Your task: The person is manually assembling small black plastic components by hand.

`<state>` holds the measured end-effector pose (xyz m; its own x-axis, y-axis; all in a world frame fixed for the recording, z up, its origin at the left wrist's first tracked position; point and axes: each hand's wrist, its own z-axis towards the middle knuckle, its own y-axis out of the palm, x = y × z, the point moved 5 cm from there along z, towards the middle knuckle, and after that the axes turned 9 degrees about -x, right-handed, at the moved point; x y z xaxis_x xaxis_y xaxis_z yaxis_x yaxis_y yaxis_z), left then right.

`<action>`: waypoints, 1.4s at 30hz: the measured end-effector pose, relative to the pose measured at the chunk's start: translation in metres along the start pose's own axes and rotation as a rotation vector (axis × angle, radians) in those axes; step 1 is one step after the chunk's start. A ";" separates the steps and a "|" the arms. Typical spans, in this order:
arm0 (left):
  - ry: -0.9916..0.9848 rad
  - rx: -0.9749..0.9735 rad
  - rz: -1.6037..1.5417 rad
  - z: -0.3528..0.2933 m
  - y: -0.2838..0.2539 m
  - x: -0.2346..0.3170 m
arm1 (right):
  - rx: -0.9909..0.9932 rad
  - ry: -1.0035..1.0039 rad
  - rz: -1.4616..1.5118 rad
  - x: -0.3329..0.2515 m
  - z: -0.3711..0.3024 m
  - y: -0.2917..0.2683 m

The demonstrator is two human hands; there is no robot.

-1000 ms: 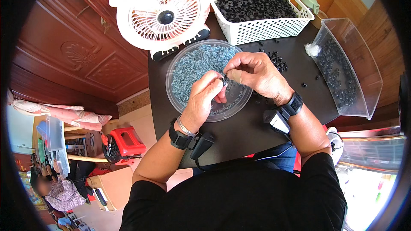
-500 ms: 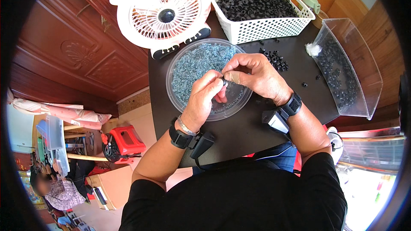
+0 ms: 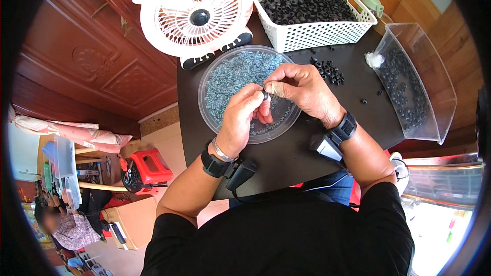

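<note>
Right over the near half of the clear round dish [image 3: 225,117], both hands meet fingertip to fingertip. The left hand [image 3: 244,117] has thumb and forefinger pinched together on a small black ring [image 3: 265,95], and the right hand [image 3: 302,91] comes in from the other side with its fingertips closed on something tiny against that same ring; can't make out what, it's too small. The dish sits at the table's left edge and is full of little blue-grey bits [image 3: 232,74], so I'd guess one of those goes into the ring.

If I were doing this I'd keep the join low over the dish like that, so anything dropped lands back in the pile. Light pinch, line the parts up square, no forcing.

Loose black rings [image 3: 327,69] lie just beyond the right hand. The white basket [image 3: 312,33] at the table's far edge holds loads more, the clear bin [image 3: 434,87] sits along the right edge, and a white fan [image 3: 197,13] stands at the far left corner.
</note>
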<state>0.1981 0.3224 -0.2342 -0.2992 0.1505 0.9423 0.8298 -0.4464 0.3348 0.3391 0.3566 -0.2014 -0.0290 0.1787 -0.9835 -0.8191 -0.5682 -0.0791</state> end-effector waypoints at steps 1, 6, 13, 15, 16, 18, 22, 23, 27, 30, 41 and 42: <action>-0.005 0.000 -0.024 0.000 -0.001 0.000 | -0.004 0.000 -0.001 0.001 0.000 0.003; 0.003 0.018 -0.093 -0.001 -0.002 0.002 | 0.075 -0.175 -0.317 -0.012 -0.001 0.008; 0.070 0.075 -0.186 0.000 -0.007 -0.003 | 0.183 -0.344 -0.797 -0.022 -0.005 0.024; 0.074 0.081 -0.195 0.000 -0.004 -0.004 | 0.207 -0.369 -0.835 -0.020 -0.003 0.027; 0.076 0.085 -0.202 0.000 -0.003 -0.005 | 0.235 -0.394 -0.874 -0.020 -0.004 0.028; 0.086 0.094 -0.197 0.000 -0.001 -0.005 | 0.228 -0.417 -0.918 -0.022 -0.004 0.029; 0.097 0.079 -0.152 -0.003 0.000 0.000 | 0.224 -0.455 -0.973 -0.025 -0.005 0.031; 0.098 0.079 -0.153 -0.003 0.001 0.000 | 0.223 -0.454 -0.973 -0.026 -0.005 0.031; 0.126 0.088 -0.150 -0.004 0.004 0.003 | 0.201 -0.480 -0.977 -0.025 -0.005 0.032; 0.151 0.066 -0.200 -0.003 0.007 0.003 | 0.166 -0.480 -0.995 -0.027 -0.005 0.034; 0.202 0.029 -0.237 0.002 0.001 -0.001 | 0.178 -0.487 -0.957 -0.030 -0.004 0.032; 0.209 0.059 -0.215 0.002 0.001 0.001 | 0.180 -0.481 -0.966 -0.030 -0.004 0.032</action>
<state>0.2000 0.3240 -0.2328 -0.5561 0.0480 0.8297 0.7612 -0.3714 0.5317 0.3161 0.3299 -0.1748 0.4821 0.8035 -0.3493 -0.6871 0.0994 -0.7197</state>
